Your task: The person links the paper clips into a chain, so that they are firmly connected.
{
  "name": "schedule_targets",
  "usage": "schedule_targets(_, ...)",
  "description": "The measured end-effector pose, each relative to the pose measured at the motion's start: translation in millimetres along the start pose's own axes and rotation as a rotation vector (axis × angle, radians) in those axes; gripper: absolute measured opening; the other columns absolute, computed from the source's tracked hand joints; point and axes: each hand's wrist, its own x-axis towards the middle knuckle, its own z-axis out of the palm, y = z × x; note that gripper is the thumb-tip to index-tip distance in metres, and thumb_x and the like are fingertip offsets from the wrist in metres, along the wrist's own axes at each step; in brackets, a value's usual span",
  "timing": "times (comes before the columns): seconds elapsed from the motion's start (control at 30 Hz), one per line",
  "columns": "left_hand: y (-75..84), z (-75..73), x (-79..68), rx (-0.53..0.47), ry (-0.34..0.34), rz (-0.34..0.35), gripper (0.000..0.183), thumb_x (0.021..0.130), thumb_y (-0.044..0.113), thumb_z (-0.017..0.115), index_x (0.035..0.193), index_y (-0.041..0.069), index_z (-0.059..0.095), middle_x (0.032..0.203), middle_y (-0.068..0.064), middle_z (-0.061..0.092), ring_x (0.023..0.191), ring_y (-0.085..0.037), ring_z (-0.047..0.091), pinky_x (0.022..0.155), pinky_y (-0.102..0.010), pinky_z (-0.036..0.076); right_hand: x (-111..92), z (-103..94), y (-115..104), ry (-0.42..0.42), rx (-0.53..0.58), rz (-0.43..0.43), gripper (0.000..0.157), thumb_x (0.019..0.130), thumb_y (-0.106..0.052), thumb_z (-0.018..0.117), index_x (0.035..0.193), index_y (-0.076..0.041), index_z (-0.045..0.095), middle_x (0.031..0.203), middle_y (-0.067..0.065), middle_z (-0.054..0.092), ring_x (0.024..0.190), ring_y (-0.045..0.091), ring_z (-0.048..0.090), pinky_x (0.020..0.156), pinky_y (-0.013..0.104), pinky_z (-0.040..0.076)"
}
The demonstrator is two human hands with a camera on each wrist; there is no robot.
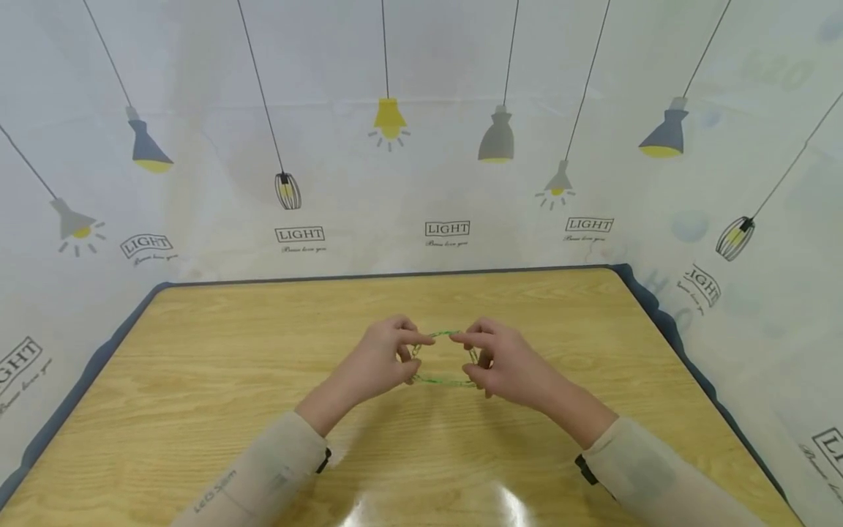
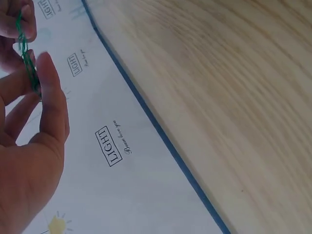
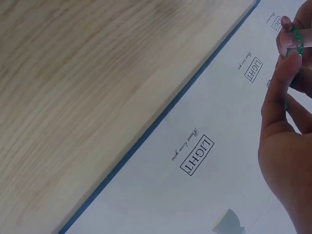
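Observation:
A thin green chain-like cord (image 1: 444, 381) forms a closed loop, stretched out above the table between my two hands. On the left side, my left hand (image 1: 382, 356) pinches it with thumb and fingers. My right hand (image 1: 516, 364) pinches the opposite side in the same way. Seen from the left wrist, the green cord (image 2: 25, 51) looks like several twisted strands passing between thumb and fingers. From the right wrist, part of the cord (image 3: 299, 41) shows at the fingertips, and the rest is hidden behind the hand.
Beneath the hands lies a wood-grain table (image 1: 230, 337) with a dark blue edge (image 1: 395, 276). A white sheet (image 1: 448, 176) printed with hanging lamps and the word LIGHT stands around the back and sides.

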Motion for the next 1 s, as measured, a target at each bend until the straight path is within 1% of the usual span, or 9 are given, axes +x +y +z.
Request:
schedule_targets(0.1, -4.6, 1.5, 1.5, -0.066, -0.072, -0.059, 0.044, 0.096, -0.006, 0.068, 0.138, 0.007, 0.070, 0.127, -0.016, 0.058, 0.069, -0.008, 0.071, 0.065, -0.029, 0.064, 0, 3.3, 1, -0.044, 0.048, 0.063, 0.055, 0.098, -0.001, 0.072, 0.151, -0.002, 0.057, 0.121, 0.014, 0.055, 0.064, 0.017, 0.066, 0.058, 0.038, 0.063)
schedule_targets(0.27, -10.7, 6.9, 6.7, -0.113, -0.152, -0.154, 0.050, 0.096, -0.004, 0.072, 0.145, 0.004, 0.065, 0.132, -0.018, 0.053, 0.069, -0.013, 0.072, 0.071, -0.040, 0.066, 4, 12.5, 9, -0.104, 0.033, 0.130, 0.063, 0.097, -0.005, 0.077, 0.155, -0.002, 0.052, 0.125, 0.019, 0.053, 0.065, 0.014, 0.064, 0.061, 0.040, 0.064)
schedule_targets(0.37, -17.0, 11.9, 10.6, -0.079, -0.184, -0.191, 0.050, 0.095, -0.003, 0.073, 0.144, 0.002, 0.064, 0.135, -0.020, 0.052, 0.069, -0.014, 0.071, 0.069, -0.037, 0.065, 9, 19.5, 16, -0.135, 0.054, 0.185, 0.064, 0.096, -0.006, 0.078, 0.155, -0.002, 0.052, 0.130, 0.021, 0.053, 0.063, 0.015, 0.065, 0.061, 0.041, 0.063)
schedule_targets(0.47, -25.1, 17.3, 15.1, -0.052, -0.199, -0.216, 0.049, 0.093, -0.004, 0.075, 0.141, 0.000, 0.065, 0.140, -0.023, 0.052, 0.066, -0.015, 0.071, 0.066, -0.033, 0.065, 15, 27.0, 26, -0.162, 0.053, 0.215, 0.065, 0.095, -0.006, 0.079, 0.154, -0.001, 0.052, 0.131, 0.020, 0.054, 0.060, 0.016, 0.065, 0.058, 0.037, 0.062)
schedule_targets(0.57, -33.4, 23.2, 19.1, -0.010, -0.218, -0.227, 0.048, 0.092, -0.003, 0.078, 0.139, -0.001, 0.067, 0.140, -0.026, 0.054, 0.064, -0.016, 0.071, 0.064, -0.029, 0.064, 20, 34.6, 35, -0.171, -0.029, 0.197, 0.063, 0.093, -0.010, 0.082, 0.150, 0.000, 0.057, 0.126, 0.016, 0.058, 0.066, 0.013, 0.062, 0.060, 0.028, 0.057)
schedule_targets(0.63, -38.3, 26.9, 21.1, 0.039, -0.233, -0.224, 0.048, 0.091, 0.000, 0.080, 0.137, 0.000, 0.069, 0.134, -0.025, 0.058, 0.067, -0.014, 0.070, 0.066, -0.027, 0.063, 21, 39.2, 39, -0.177, -0.096, 0.179, 0.062, 0.091, -0.013, 0.084, 0.146, 0.001, 0.061, 0.122, 0.013, 0.061, 0.075, 0.013, 0.060, 0.064, 0.026, 0.054)
schedule_targets(0.7, -42.7, 29.0, 22.2, 0.099, -0.253, -0.216, 0.048, 0.090, 0.005, 0.083, 0.136, 0.002, 0.070, 0.120, -0.019, 0.065, 0.069, -0.013, 0.066, 0.067, -0.026, 0.059, 22, 42.7, 42, -0.184, -0.167, 0.164, 0.059, 0.090, -0.018, 0.086, 0.143, -0.001, 0.065, 0.119, 0.010, 0.062, 0.084, 0.013, 0.056, 0.070, 0.027, 0.050)
schedule_targets(0.83, -50.6, 29.2, 23.9, 0.154, -0.270, -0.202, 0.049, 0.088, 0.013, 0.085, 0.135, 0.007, 0.071, 0.088, -0.006, 0.063, 0.069, -0.014, 0.053, 0.065, -0.029, 0.046, 23, 44.4, 45, -0.196, -0.205, 0.180, 0.059, 0.090, -0.027, 0.087, 0.142, -0.008, 0.067, 0.121, 0.010, 0.061, 0.091, 0.017, 0.054, 0.076, 0.033, 0.049)
schedule_targets(1.0, -56.6, 24.6, 23.3, 0.109, -0.272, -0.216, 0.048, 0.090, 0.018, 0.085, 0.136, 0.012, 0.071, 0.082, -0.003, 0.060, 0.060, -0.012, 0.053, 0.058, -0.027, 0.044, 25, 39.3, 47, -0.192, -0.202, 0.217, 0.057, 0.090, -0.033, 0.087, 0.142, -0.020, 0.067, 0.130, 0.012, 0.053, 0.094, 0.020, 0.051, 0.079, 0.038, 0.046)
